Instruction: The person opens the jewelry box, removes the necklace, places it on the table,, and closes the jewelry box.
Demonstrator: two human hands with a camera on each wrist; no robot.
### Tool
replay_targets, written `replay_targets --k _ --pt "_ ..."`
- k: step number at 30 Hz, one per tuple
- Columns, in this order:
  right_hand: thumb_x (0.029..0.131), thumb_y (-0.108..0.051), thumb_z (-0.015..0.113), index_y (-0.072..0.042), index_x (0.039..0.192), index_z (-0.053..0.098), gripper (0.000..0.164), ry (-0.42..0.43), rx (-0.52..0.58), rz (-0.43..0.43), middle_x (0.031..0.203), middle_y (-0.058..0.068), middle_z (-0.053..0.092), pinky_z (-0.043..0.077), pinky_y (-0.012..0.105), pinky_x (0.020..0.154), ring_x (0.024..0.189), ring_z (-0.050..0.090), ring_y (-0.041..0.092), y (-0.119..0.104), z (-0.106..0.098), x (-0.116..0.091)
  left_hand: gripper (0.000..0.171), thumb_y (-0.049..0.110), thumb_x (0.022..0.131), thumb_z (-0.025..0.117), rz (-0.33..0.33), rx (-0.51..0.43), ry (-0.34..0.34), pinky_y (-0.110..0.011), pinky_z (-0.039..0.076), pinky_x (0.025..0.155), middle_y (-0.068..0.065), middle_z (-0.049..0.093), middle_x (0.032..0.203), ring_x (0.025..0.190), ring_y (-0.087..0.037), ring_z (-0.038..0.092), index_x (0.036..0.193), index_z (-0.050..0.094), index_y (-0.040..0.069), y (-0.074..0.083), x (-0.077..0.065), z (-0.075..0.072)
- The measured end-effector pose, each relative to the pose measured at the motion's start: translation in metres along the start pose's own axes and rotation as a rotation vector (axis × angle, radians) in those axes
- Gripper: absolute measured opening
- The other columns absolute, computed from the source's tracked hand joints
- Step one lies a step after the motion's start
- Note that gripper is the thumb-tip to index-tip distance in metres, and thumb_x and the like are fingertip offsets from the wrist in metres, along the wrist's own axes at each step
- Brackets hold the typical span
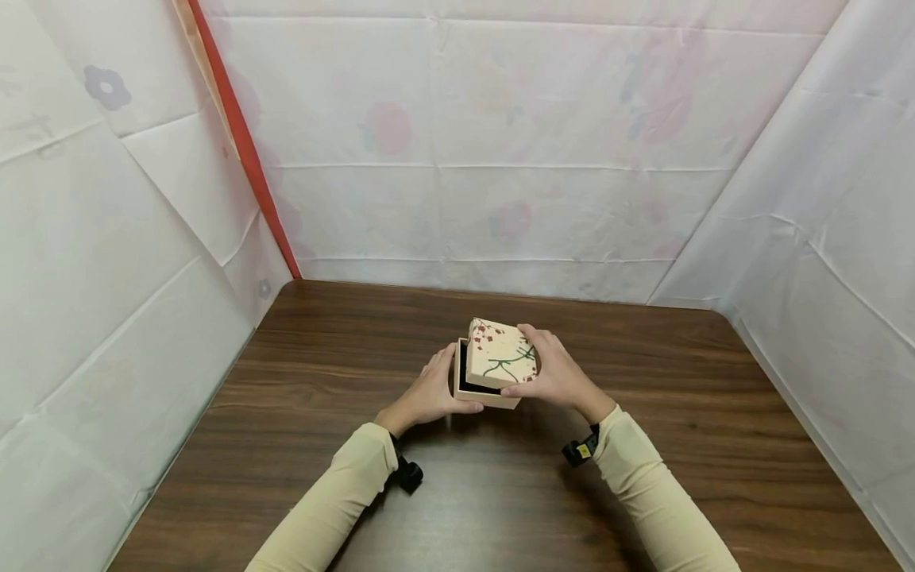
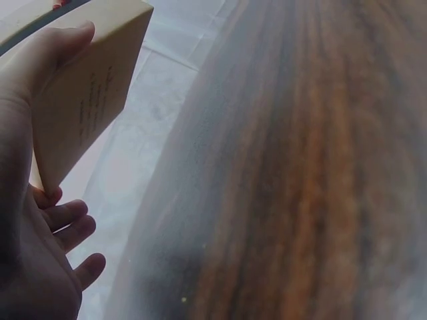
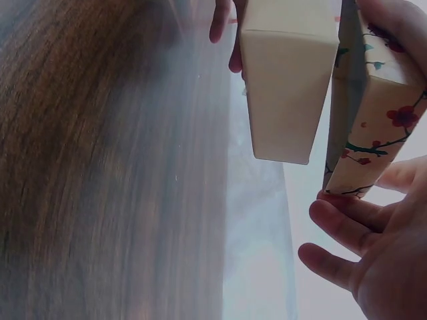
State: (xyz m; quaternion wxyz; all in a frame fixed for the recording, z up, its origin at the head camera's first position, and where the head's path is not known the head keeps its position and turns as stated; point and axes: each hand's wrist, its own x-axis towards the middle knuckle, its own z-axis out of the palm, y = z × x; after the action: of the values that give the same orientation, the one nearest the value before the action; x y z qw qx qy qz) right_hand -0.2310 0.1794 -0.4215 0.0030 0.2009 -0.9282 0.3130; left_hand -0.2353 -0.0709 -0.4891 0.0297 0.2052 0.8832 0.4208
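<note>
A small cream box base (image 1: 488, 399) with a dark inside is held by my left hand (image 1: 431, 391), thumb on its near side. In the left wrist view, lines of small print show on the base (image 2: 87, 100). My right hand (image 1: 561, 377) grips the box lid (image 1: 500, 352), cream with red blossoms and green branches. The lid sits tilted just above the base, shifted to the right, and the dark inside shows along the left and near edges. A gap separates lid (image 3: 377, 137) and base (image 3: 287, 93) in the right wrist view.
Dark brown wood-grain table (image 1: 322, 342) lies under both hands. White printed sheeting (image 1: 500, 159) hangs behind it and along both sides. A red strip (image 1: 243, 143) runs down the back left corner. Each wrist wears a black camera strap (image 1: 407, 473).
</note>
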Motion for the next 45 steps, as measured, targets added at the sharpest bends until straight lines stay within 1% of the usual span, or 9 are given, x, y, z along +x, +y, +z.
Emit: replay_targets --k 9,15,19,23,28,32,35,40,45 --pt "0.062 -0.055 0.086 -0.013 0.151 0.031 0.114 0.016 -0.021 -0.002 0.136 0.016 0.047 0.044 0.049 0.094 0.117 0.047 0.027 0.005 -0.007 0.002 0.116 0.048 0.065 0.086 0.024 0.012 0.007 -0.057 0.034 0.108 -0.013 0.04 0.147 0.133 -0.029 0.039 0.154 0.021 0.012 0.0 0.0 -0.002" --pt "0.061 -0.053 0.087 -0.011 0.151 0.03 0.115 0.018 -0.039 -0.003 0.135 0.017 0.047 0.044 0.049 0.094 0.116 0.046 0.028 0.011 -0.018 0.004 0.117 0.049 0.066 0.085 0.017 0.026 -0.001 -0.056 0.031 0.111 -0.014 0.039 0.149 0.135 -0.03 0.038 0.154 0.02 0.009 0.001 0.0 -0.004" --pt "0.062 -0.053 0.087 -0.01 0.153 0.028 0.116 0.024 -0.037 0.023 0.137 0.02 0.044 0.043 0.05 0.093 0.117 0.045 0.03 0.016 -0.026 0.003 0.117 0.049 0.066 0.085 0.01 0.028 0.001 -0.056 0.03 0.111 -0.015 0.039 0.148 0.135 -0.031 0.038 0.155 0.02 0.009 0.002 0.0 -0.005" --pt "0.065 -0.053 0.086 -0.008 0.153 0.025 0.116 0.027 -0.05 0.056 0.142 0.023 0.041 0.043 0.053 0.094 0.123 0.043 0.034 0.024 -0.03 0.002 0.117 0.05 0.066 0.085 0.002 0.03 -0.002 -0.055 0.031 0.111 -0.015 0.04 0.148 0.134 -0.031 0.039 0.155 0.02 0.01 0.003 0.0 -0.005" --pt "0.066 -0.048 0.086 -0.008 0.152 0.028 0.112 0.04 -0.056 0.091 0.139 0.024 0.043 0.042 0.053 0.095 0.122 0.043 0.034 0.032 -0.032 -0.001 0.12 0.048 0.065 0.086 -0.01 0.022 -0.006 -0.056 0.029 0.112 -0.015 0.037 0.151 0.137 -0.032 0.037 0.156 0.018 0.009 0.002 0.0 -0.005" --pt "0.065 -0.05 0.086 -0.007 0.151 0.029 0.112 0.05 -0.066 0.109 0.137 0.024 0.044 0.042 0.052 0.094 0.119 0.044 0.034 0.037 -0.037 -0.002 0.119 0.048 0.065 0.086 -0.002 0.03 -0.008 -0.056 0.029 0.113 -0.015 0.036 0.153 0.139 -0.032 0.035 0.155 0.019 0.009 0.001 0.0 -0.004" --pt "0.065 -0.054 0.085 -0.007 0.152 0.028 0.114 0.053 -0.07 0.128 0.138 0.025 0.043 0.042 0.053 0.094 0.121 0.043 0.035 0.042 -0.04 -0.003 0.118 0.048 0.066 0.085 0.004 0.033 -0.006 -0.056 0.028 0.113 -0.015 0.036 0.152 0.139 -0.031 0.035 0.155 0.018 0.009 0.002 0.001 -0.004" --pt "0.066 -0.052 0.085 -0.006 0.151 0.028 0.112 0.059 -0.088 0.16 0.138 0.026 0.044 0.042 0.054 0.095 0.124 0.043 0.038 0.053 -0.039 -0.004 0.119 0.048 0.066 0.086 0.007 0.03 -0.005 -0.056 0.028 0.113 -0.015 0.036 0.152 0.139 -0.031 0.035 0.155 0.018 0.009 0.002 0.001 -0.005" --pt "0.069 -0.048 0.084 -0.006 0.15 0.029 0.106 0.06 -0.1 0.181 0.136 0.025 0.045 0.042 0.052 0.092 0.121 0.044 0.038 0.066 -0.035 -0.004 0.118 0.048 0.066 0.085 0.01 0.032 -0.017 -0.056 0.028 0.113 -0.015 0.035 0.153 0.14 -0.031 0.033 0.155 0.019 0.009 0.002 0.001 -0.006"
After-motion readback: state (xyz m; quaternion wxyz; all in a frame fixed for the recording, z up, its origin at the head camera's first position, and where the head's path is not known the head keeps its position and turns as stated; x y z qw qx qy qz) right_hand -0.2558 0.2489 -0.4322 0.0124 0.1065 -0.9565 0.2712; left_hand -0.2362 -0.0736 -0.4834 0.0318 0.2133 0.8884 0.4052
